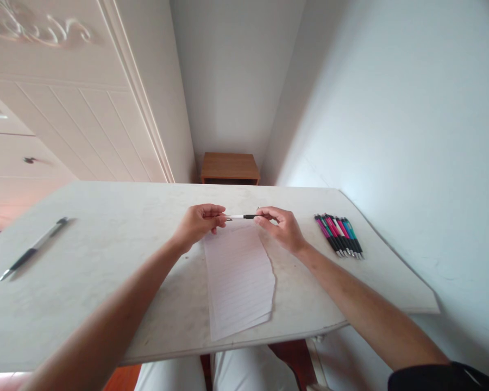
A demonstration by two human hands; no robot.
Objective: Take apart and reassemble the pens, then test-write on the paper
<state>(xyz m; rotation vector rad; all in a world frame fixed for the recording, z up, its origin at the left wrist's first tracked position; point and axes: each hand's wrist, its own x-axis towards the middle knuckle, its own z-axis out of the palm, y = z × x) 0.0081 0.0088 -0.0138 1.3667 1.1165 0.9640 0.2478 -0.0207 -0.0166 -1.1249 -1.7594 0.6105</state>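
Observation:
A white ballpoint pen (237,216) with a black grip lies level between my two hands, above the far end of the paper. My left hand (201,222) pinches its clip end, at the left. At the black grip end, the fingers of my right hand (281,225) are closed on the pen; its tip is hidden by them. Below the hands, lined paper sheets (240,282) with a torn right edge lie on the white table (155,201).
On the right of the table several coloured pens (339,236) lie side by side in a row. Another white pen (35,250) with a black grip lies far left. A wooden box-like stand (230,165) is beyond the far edge, and a wall (411,136) runs along the right.

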